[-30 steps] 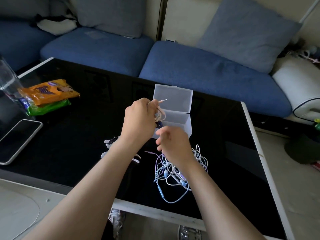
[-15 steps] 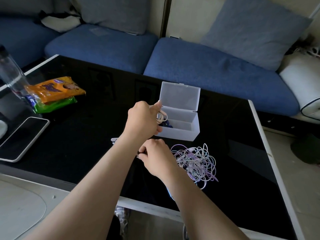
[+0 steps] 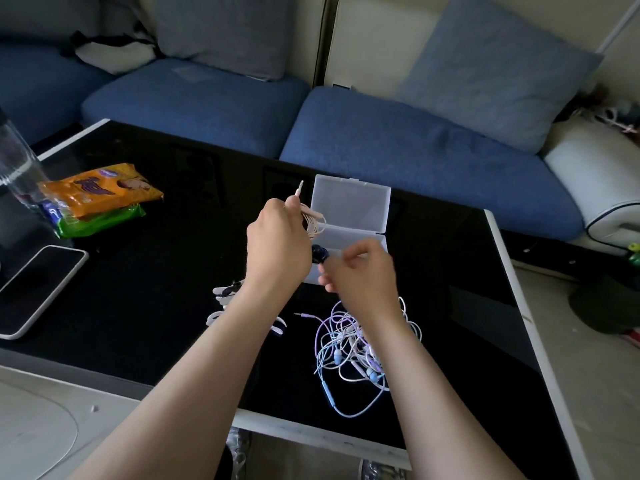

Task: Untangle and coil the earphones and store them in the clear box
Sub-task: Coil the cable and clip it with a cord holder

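Observation:
My left hand (image 3: 277, 244) grips a coiled beige earphone cable (image 3: 313, 221) just left of the open clear box (image 3: 349, 206); its jack sticks up above my fingers. A dark blue coil (image 3: 320, 252) lies inside the box at its left end. My right hand (image 3: 363, 275) hovers in front of the box with fingers curled; it is blurred, so whether it pinches anything is unclear. A tangle of purple, white and blue earphones (image 3: 349, 344) lies on the black table (image 3: 138, 289) under my right wrist.
Small white ties (image 3: 225, 296) lie left of my left forearm. At the table's left side are orange and green snack packs (image 3: 100, 192), a phone (image 3: 38, 289) and a clear bottle (image 3: 17, 164). A blue sofa (image 3: 398, 147) stands behind the table.
My right hand went down toward the table by my left wrist, then rose to the front of the box. My left hand lifted the beige coil slightly, jack pointing up.

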Demonstrator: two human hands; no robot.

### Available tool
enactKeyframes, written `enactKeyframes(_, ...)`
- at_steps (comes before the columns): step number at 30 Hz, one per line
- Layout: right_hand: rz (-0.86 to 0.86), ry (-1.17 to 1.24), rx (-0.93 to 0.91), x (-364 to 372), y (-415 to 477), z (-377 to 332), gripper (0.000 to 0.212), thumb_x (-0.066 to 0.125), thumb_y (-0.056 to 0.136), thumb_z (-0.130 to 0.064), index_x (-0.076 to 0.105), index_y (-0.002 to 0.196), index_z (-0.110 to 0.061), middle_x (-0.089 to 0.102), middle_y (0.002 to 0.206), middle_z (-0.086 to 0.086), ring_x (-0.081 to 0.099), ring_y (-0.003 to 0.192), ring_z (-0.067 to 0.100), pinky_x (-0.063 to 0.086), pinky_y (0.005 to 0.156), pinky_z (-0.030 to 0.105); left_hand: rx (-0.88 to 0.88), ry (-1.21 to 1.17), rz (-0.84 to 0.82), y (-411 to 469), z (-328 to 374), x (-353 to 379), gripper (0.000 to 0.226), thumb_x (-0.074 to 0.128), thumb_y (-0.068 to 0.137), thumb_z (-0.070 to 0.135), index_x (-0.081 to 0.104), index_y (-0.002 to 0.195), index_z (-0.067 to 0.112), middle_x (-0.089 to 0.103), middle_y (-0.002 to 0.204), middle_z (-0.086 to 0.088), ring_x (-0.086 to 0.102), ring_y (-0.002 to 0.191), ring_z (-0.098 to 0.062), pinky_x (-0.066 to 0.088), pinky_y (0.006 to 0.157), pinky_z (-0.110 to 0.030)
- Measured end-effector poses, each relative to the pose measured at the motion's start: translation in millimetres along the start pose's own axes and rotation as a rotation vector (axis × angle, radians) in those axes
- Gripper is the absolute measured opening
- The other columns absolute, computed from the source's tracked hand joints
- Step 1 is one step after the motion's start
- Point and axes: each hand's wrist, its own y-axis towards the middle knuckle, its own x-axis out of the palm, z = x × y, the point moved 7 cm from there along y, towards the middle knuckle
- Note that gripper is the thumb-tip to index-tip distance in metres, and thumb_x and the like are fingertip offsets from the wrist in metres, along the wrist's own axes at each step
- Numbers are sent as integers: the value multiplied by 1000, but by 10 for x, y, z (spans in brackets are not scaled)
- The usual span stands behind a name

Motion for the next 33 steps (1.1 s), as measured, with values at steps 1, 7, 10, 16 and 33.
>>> enactKeyframes(1,46,105,19,-104,15,1,28,71,82,-13,57,106,-19,80,78,10,75,74,25,64,78,47,3,-14,11,-13,25,29,41,30,115,39,59,93,20,67,93,-5,62,86,-22,39,70,-35)
enactKeyframes(7,114,733,207,-415,13,-108,17,58,101,-4,74,105,-4,76,84,15,73,71,20,60,67,29,6,-137,-22,-97,119,251,48,30,111,49,64,94,19,72,91,-2,73,84,-26,61,81,-53)
enactKeyframes(10,45,902,274,-450,-3,-144,19,52,101,-8,68,95,-1,73,80,14,69,65,19,54,62,27,6,-178,-80,-134,176,408,48,35,113,44,67,91,16,75,88,-3,76,73,-19,64,76,-48)
enactKeyframes(16,78,755,244,-612,85,-159,19,50,106,-15,67,106,-8,75,77,10,62,59,15,47,60,27,27,-290,-167,-169,295,692,47,42,114,37,74,92,11,79,82,-6,78,67,-20,67,71,-46)
enactKeyframes(33,-57,318,-127,-941,55,-345,62,60,93,17,55,129,-33,72,110,20,81,85,27,66,74,37,125,-252,-170,-195,447,921,38,49,111,37,75,85,28,78,77,5,76,67,-16,65,68,-45)
